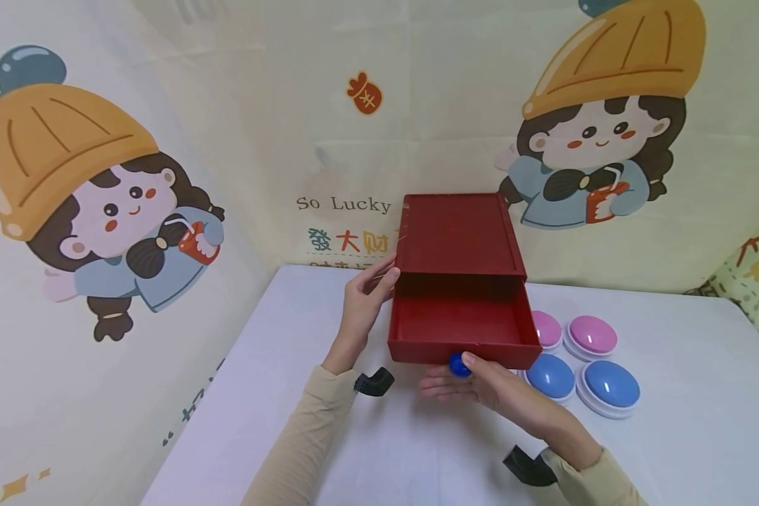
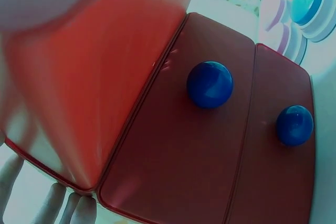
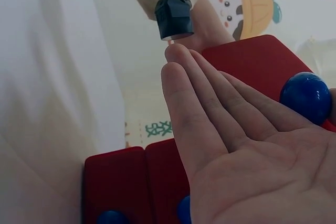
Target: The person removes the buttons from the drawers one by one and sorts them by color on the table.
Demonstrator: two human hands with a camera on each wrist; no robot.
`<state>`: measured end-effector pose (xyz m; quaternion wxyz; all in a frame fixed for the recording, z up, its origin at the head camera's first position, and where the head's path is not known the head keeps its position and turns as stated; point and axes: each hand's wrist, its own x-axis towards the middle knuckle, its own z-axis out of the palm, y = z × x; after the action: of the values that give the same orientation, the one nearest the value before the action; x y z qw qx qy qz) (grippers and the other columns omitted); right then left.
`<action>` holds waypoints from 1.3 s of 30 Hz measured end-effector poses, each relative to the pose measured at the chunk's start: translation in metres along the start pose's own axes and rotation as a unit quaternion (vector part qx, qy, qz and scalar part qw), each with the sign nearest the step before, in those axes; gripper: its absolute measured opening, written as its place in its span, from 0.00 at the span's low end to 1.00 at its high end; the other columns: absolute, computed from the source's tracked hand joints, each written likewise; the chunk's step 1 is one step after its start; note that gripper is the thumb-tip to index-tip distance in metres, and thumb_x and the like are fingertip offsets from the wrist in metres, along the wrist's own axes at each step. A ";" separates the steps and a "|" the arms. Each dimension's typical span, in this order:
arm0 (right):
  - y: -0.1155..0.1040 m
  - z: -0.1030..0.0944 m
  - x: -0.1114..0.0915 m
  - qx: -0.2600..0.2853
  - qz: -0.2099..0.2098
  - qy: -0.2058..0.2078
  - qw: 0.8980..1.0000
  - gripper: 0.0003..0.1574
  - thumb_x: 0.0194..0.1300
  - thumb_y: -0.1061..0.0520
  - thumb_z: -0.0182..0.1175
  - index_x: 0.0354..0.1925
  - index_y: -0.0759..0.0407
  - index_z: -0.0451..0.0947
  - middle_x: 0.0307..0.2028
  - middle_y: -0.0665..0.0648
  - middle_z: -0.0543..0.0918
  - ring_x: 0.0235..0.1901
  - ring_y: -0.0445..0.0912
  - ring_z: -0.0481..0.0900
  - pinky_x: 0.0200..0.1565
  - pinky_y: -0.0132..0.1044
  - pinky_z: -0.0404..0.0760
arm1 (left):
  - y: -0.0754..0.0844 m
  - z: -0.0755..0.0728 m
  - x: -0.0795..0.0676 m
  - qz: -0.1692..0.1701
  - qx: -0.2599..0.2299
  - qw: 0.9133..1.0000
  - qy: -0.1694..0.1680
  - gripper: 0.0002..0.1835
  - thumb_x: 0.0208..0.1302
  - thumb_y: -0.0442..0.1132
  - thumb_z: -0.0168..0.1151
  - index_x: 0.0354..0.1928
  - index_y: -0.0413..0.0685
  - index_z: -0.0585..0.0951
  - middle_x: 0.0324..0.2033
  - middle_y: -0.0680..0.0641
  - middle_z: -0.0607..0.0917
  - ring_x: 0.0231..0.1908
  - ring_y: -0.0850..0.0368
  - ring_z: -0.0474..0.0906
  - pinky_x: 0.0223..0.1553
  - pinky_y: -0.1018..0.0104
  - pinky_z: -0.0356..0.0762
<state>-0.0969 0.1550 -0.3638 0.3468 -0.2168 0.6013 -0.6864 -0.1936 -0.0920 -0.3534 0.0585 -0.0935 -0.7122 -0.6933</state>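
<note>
A red drawer cabinet (image 1: 460,235) stands at the back of the white table, its top drawer (image 1: 417,353) pulled out toward me. Nothing shows inside the drawer. At the drawer's front, my right hand (image 1: 500,390) pinches the round blue knob (image 1: 458,365) between thumb and the side of the hand, the other fingers stretched straight beneath it. My left hand (image 1: 362,306) rests against the cabinet's left side, fingers extended along it and thumb by the front edge. Below, two shut drawers with blue knobs (image 2: 210,84) appear in the left wrist view.
Right of the cabinet stand several round push buttons with white bases: pink ones (image 1: 593,334) behind, blue ones (image 1: 612,384) in front. One pink button is partly hidden by the drawer. A printed cloth (image 1: 278,126) hangs behind the table (image 1: 278,337).
</note>
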 end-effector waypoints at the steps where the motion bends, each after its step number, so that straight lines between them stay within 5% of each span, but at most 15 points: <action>1: 0.000 0.000 0.000 0.000 0.001 0.001 1.000 0.34 0.81 0.44 0.33 0.75 0.60 0.54 0.65 0.65 0.75 0.62 0.56 0.77 0.67 0.49 0.71 | 0.000 0.000 0.000 -0.001 0.000 1.000 -0.001 0.24 0.70 0.48 0.61 0.66 0.53 0.76 0.59 0.47 0.81 0.54 0.52 0.80 0.53 0.59 0.83; 9: -0.001 -0.002 0.004 0.000 0.005 0.012 1.000 0.34 0.81 0.43 0.34 0.74 0.61 0.56 0.64 0.63 0.76 0.61 0.57 0.78 0.66 0.51 0.72 | -0.005 0.000 0.001 0.001 -0.001 1.000 0.000 0.22 0.69 0.51 0.62 0.63 0.61 0.79 0.58 0.51 0.82 0.53 0.52 0.80 0.52 0.59 0.83; 31: -0.001 -0.012 0.020 -0.004 -0.016 0.018 1.000 0.35 0.81 0.43 0.32 0.73 0.63 0.58 0.66 0.64 0.74 0.63 0.61 0.75 0.65 0.43 0.74 | -0.006 -0.001 0.002 0.003 0.008 1.000 0.007 0.22 0.68 0.51 0.62 0.63 0.62 0.79 0.56 0.53 0.83 0.52 0.54 0.81 0.52 0.60 0.83; 39: -0.002 -0.015 0.025 -0.007 -0.005 0.032 0.999 0.37 0.80 0.41 0.33 0.73 0.62 0.60 0.65 0.63 0.75 0.62 0.57 0.77 0.66 0.48 0.72 | -0.009 -0.002 0.004 0.002 0.008 1.000 0.003 0.23 0.68 0.52 0.63 0.63 0.62 0.79 0.57 0.50 0.82 0.53 0.51 0.80 0.53 0.59 0.83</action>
<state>-0.1245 0.1471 -0.3672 0.3221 -0.2004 0.6160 -0.6904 -0.1993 -0.0941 -0.3614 0.0628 -0.0930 -0.7171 -0.6878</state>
